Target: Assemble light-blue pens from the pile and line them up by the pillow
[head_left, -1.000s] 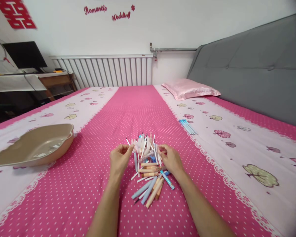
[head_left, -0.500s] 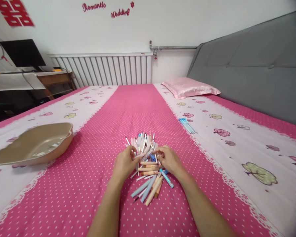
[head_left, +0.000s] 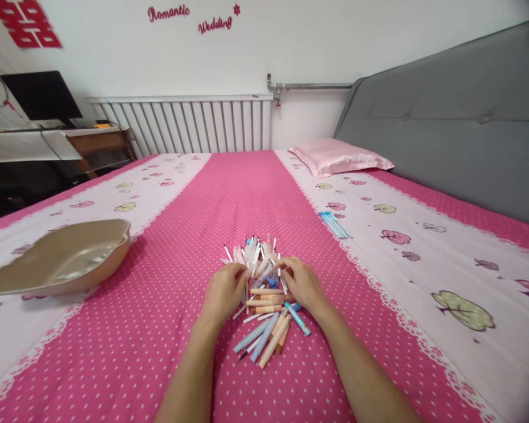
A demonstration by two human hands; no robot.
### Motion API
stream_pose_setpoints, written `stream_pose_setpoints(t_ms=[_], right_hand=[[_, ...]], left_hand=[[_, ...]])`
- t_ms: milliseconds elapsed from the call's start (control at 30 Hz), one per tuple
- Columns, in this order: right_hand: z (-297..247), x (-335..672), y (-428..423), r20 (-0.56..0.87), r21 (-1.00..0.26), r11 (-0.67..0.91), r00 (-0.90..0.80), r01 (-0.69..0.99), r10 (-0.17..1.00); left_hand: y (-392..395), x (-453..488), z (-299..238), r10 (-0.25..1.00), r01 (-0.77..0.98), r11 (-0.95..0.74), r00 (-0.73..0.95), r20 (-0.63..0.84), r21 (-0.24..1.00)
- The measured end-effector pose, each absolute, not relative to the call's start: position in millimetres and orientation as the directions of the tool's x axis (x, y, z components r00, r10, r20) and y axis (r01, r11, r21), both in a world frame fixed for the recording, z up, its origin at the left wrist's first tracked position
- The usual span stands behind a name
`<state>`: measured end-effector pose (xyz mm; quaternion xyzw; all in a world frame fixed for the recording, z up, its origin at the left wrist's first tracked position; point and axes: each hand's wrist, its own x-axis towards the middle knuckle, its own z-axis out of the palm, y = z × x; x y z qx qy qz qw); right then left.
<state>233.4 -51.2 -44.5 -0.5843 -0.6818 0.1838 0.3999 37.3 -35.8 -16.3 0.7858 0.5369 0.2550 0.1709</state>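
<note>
A loose pile of pens (head_left: 264, 302) lies on the pink dotted bedspread in front of me: pale pink, white, orange, beige and blue ones, pointing many ways. At the pile's left side is my left hand (head_left: 224, 289), its fingers curled and thumb against them around a pale pen that is mostly hidden. Across from it, my right hand (head_left: 304, 285) has thumb and fingertips drawn together at the right edge, beside a white pen; what they hold is unclear. A bright blue pen (head_left: 298, 318) lies below my right hand. Several grey-blue and beige pens fan out toward me.
A beige basin (head_left: 66, 286) stands on the bed to the left. Several light-blue pens (head_left: 335, 225) lie side by side at the right. Farther back are a pink pillow (head_left: 340, 157), a grey headboard (head_left: 458, 111), a radiator (head_left: 180, 124) and a desk with a monitor (head_left: 42, 96).
My hands have drawn slightly apart over the pile, and the pale pen between them has shifted toward my left hand. The basin and the row of blue pens stay put.
</note>
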Motion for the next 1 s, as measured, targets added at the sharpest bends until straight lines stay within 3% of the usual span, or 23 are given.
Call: stream_pose_setpoints(t_ms=[300,600,1000], right_hand=[[-37,231,-51,0.361,-0.888,0.312,0.090,0.338,0.928],[-35,226,-52,0.254,-0.966,0.259,0.136,-0.017,0.958],[-35,228,-49,0.253,-0.960,0.276,0.310,-0.035,0.917]], left_hand=[[-37,41,-14,0.886,0.659,-0.463,0.333,0.322,0.593],[-42,45,-12,0.848,0.648,-0.530,0.405,0.342,0.548],[-42,45,-14,0.842,0.661,-0.539,0.403,0.359,0.523]])
